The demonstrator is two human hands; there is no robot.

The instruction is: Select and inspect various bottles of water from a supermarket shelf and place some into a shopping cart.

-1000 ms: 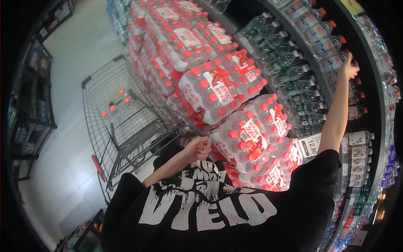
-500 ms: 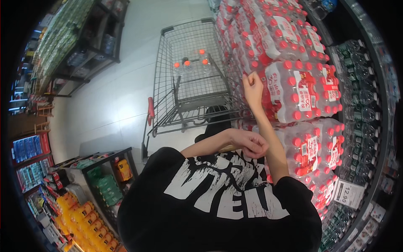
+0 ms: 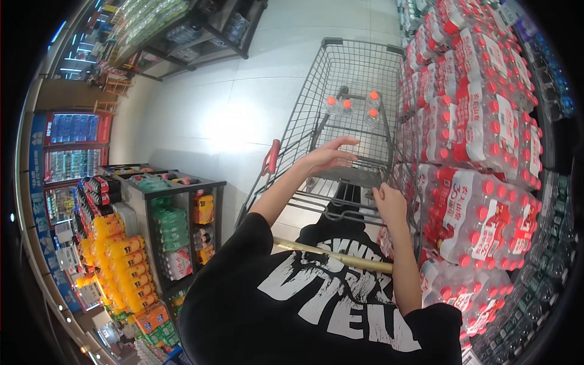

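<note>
A grey wire shopping cart [image 3: 304, 103] stands in front of me. Inside its basket are several clear bottles [image 3: 347, 106] with orange caps. Over the near part of the basket my left hand [image 3: 328, 158] is open, fingers stretched out and holding nothing. My right hand [image 3: 390, 204] is closed beside the cart's near right side; whether its curled fingers hold anything is hidden. A gold-coloured bar [image 3: 350, 260] crosses in front of my shirt, below both hands. On the cart's left edge sits a red grip-like part [image 3: 272, 157].
Shrink-wrapped packs of red-capped bottles [image 3: 486, 225] are stacked high close on the right. To the left stands a dark shelf unit [image 3: 182, 194] holding drinks, with orange bottles [image 3: 125, 261] beside it. Another shelf rack [image 3: 207, 36] is at the far left across the pale floor [image 3: 243, 85].
My view has turned left, so the cart appears farther right. My left hand has lifted from near my right forearm and opened over the basket. My right hand has come away from the bottle packs.
</note>
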